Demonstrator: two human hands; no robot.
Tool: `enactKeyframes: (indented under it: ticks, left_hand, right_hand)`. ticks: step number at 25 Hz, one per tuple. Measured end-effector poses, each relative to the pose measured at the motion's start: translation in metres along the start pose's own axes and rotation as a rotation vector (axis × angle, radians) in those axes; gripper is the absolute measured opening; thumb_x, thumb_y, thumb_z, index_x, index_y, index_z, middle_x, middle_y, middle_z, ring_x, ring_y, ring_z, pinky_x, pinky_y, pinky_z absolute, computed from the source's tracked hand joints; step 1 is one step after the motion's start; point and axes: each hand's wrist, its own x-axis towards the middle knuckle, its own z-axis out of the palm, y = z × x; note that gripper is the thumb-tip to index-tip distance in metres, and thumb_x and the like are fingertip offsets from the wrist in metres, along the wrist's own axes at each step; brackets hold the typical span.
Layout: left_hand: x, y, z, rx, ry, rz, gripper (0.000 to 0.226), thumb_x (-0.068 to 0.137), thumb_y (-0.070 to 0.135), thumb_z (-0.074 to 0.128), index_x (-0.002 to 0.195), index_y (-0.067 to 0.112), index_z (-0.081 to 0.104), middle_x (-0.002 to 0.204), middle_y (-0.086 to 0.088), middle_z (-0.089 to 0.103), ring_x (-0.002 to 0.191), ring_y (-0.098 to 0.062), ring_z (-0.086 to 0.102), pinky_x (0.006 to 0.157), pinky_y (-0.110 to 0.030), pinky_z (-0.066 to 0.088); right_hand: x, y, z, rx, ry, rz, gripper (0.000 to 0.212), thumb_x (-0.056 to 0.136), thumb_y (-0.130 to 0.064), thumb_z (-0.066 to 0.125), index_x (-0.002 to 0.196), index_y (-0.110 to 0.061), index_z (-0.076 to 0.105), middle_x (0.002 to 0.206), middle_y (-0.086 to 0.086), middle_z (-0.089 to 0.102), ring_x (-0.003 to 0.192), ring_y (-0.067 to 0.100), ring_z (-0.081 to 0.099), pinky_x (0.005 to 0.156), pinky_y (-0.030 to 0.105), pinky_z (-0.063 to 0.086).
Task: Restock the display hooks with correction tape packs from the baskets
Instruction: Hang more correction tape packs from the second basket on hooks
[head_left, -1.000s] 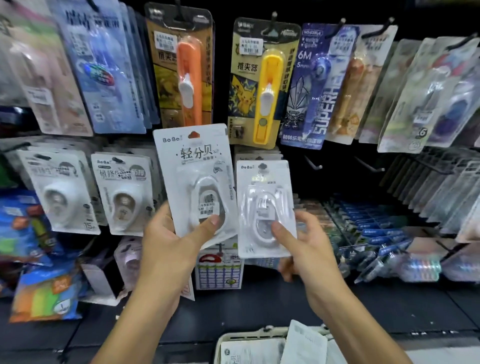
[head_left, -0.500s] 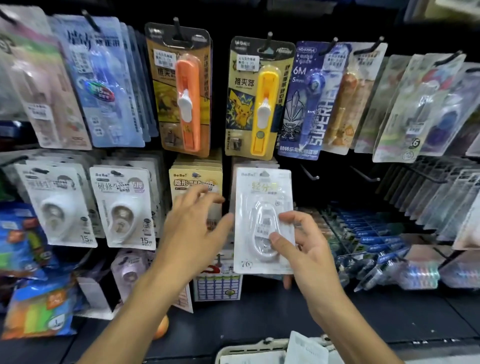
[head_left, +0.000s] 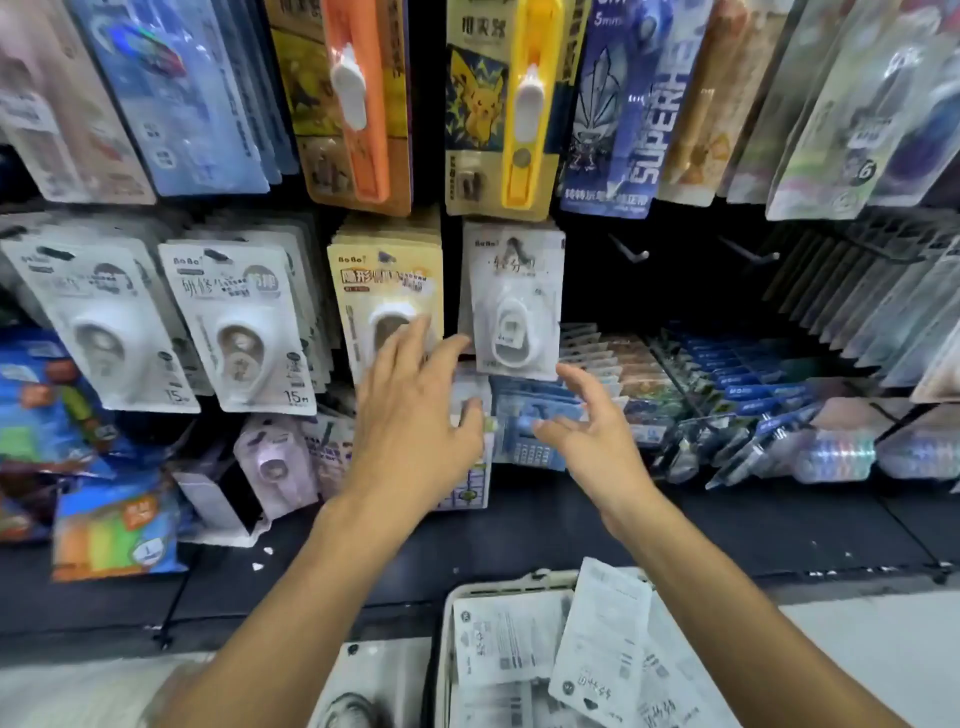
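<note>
Hanging white pack (head_left: 514, 296) on hook; left hand (head_left: 415, 415), right hand (head_left: 597, 436) empty, fingers spread

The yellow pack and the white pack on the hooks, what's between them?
In the head view, a narrow dark gap separates the yellow pack from the white pack; the left hand's fingertips reach into its lower end.

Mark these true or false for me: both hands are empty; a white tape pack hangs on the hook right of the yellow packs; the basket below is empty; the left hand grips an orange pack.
1. Both hands are empty. True: the left hand and right hand are open and hold nothing.
2. A white tape pack hangs right of the yellow packs. True.
3. The basket is empty. False: packs lie in it.
4. The left hand grips an orange pack. False: it holds nothing.
</note>
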Motion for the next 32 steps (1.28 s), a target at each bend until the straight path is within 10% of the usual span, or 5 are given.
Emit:
enactKeyframes:
  ticks: [7, 11, 24, 28, 32]
  left_hand:
    - [-0.097, -0.011, 0.092, 0.253, -0.756, 0.169, 0.057, 0.092, 0.032, 0.059, 0.145, 0.024, 0.043, 0.145, -0.003, 0.051, 0.131, -0.03, 0.048, 0.105, -0.045, 0.045]
    - [-0.157, -0.048, 0.143, 0.486, -1.041, 0.234, 0.063, 0.09, 0.014, 0.058, 0.149, 0.017, 0.037, 0.143, -0.008, 0.049, 0.132, -0.03, 0.046, 0.104, -0.043, 0.043]
    - [-0.15, -0.074, 0.197, 0.77, -0.856, 0.343, 0.062, 0.092, 0.028, 0.059, 0.147, 0.014, 0.035, 0.148, -0.009, 0.046, 0.135, -0.034, 0.043, 0.118, -0.05, 0.025]
    - [-0.134, -0.067, 0.186, 0.305, -0.677, 0.222, 0.021, 0.097, 0.026, 0.053, 0.115, 0.023, 0.065, 0.116, 0.004, 0.071, 0.109, -0.021, 0.064, 0.094, -0.034, 0.046]
    - [-0.123, -0.061, 0.172, -0.254, -0.52, 0.168, 0.007, 0.092, 0.022, 0.07, 0.098, 0.026, 0.074, 0.1, 0.012, 0.072, 0.1, -0.013, 0.061, 0.092, -0.034, 0.041]
  right_hand:
    - [-0.112, 0.183, -0.05, -1.128, -0.274, 0.347, 0.074, 0.088, -0.038, 0.068, 0.153, -0.026, 0.033, 0.16, 0.003, 0.036, 0.142, 0.026, 0.04, 0.11, 0.038, 0.039]
    - [-0.122, 0.215, -0.063, -1.025, -0.11, 0.508, 0.099, 0.081, -0.049, 0.075, 0.157, -0.023, 0.018, 0.163, 0.012, 0.024, 0.141, 0.035, 0.036, 0.11, 0.046, 0.037]
    - [-0.101, 0.207, -0.053, -0.325, 0.418, 0.472, 0.011, 0.087, -0.013, 0.073, 0.089, -0.014, 0.062, 0.1, 0.006, 0.069, 0.088, 0.029, 0.067, 0.08, 0.037, 0.053]
    - [-0.098, 0.201, -0.05, -0.847, 0.081, 0.502, 0.065, 0.086, -0.051, 0.071, 0.138, -0.018, 0.051, 0.133, 0.001, 0.058, 0.123, 0.029, 0.053, 0.103, 0.044, 0.044]
    - [-0.099, 0.205, -0.038, -0.405, 0.241, 0.508, 0.083, 0.073, -0.031, 0.089, 0.141, -0.025, 0.042, 0.124, 0.004, 0.065, 0.12, 0.031, 0.056, 0.101, 0.049, 0.049]
